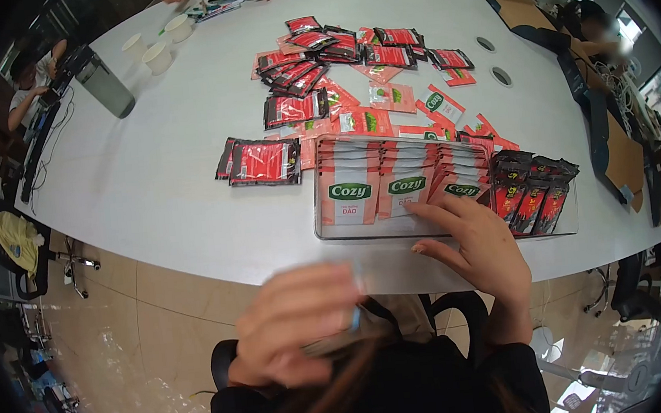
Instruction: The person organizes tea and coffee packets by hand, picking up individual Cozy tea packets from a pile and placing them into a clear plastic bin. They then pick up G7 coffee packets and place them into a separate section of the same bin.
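Lower right: right hand (pixel 472 253), fingers spread flat, steadies pink Cozy paper sachets (pixel 407 180) filed in clear plastic tray (pixel 339 234); left hand (pixel 302 335), lower centre, blurred, possibly curled around something.

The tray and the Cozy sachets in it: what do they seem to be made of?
The tray looks like clear rigid plastic: the table shows through its walls. The Cozy sachets look like printed paper or matte film, with little shine; unclear which.
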Available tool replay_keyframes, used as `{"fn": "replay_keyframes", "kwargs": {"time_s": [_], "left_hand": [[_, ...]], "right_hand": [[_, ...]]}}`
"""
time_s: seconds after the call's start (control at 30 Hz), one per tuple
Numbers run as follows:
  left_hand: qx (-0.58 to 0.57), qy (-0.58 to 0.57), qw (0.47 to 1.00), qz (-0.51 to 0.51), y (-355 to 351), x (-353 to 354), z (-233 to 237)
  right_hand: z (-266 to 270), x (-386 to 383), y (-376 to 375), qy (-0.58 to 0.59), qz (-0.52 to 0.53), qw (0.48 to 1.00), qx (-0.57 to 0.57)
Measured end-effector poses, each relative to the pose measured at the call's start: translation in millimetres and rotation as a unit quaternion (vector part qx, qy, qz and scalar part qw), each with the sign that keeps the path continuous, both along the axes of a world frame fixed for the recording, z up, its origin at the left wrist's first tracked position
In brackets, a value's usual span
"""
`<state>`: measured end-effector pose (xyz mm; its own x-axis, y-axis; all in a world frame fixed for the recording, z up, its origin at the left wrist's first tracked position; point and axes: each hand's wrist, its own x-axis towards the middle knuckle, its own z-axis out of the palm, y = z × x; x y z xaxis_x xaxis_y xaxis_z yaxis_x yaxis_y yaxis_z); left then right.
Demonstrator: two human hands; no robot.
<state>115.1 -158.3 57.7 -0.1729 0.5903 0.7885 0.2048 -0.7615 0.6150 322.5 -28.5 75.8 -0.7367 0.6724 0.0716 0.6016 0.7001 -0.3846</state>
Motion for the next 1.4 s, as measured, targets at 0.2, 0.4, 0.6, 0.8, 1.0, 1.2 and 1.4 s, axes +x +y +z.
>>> {"fn": "replay_keyframes", "kwargs": {"time_s": [0.2, 0.4, 0.6, 0.8, 1.0, 1.2, 1.4], "left_hand": [[-0.152, 0.252, 0.936, 0.191, 35, -11, -50], [-0.144, 0.267, 0.934, 0.19, 33, -10, -57], [-0.166, 0.25, 0.937, 0.178, 32, -8, -60], [-0.139, 0.257, 0.938, 0.186, 34, -10, -60], [-0.159, 0.24, 0.941, 0.176, 32, -9, -59], [-0.159, 0.226, 0.947, 0.166, 33, -10, -59], [-0.168, 0.228, 0.946, 0.155, 32, -11, -58]], "right_hand": [[1, 6, 6, -0.026, 0.024, 0.999, -0.002], [11, 13, 11, -0.033, 0.045, 0.998, -0.005], [31, 15, 21, -0.021, 0.1, 0.993, -0.057], [69, 11, 76, 0.05, 0.027, 0.992, -0.11], [13, 0, 212, -0.096, -0.058, 0.993, -0.021], [-26, -11, 259, -0.168, -0.085, 0.98, -0.063], [-13, -21, 268, -0.243, -0.08, 0.964, -0.076]]}}
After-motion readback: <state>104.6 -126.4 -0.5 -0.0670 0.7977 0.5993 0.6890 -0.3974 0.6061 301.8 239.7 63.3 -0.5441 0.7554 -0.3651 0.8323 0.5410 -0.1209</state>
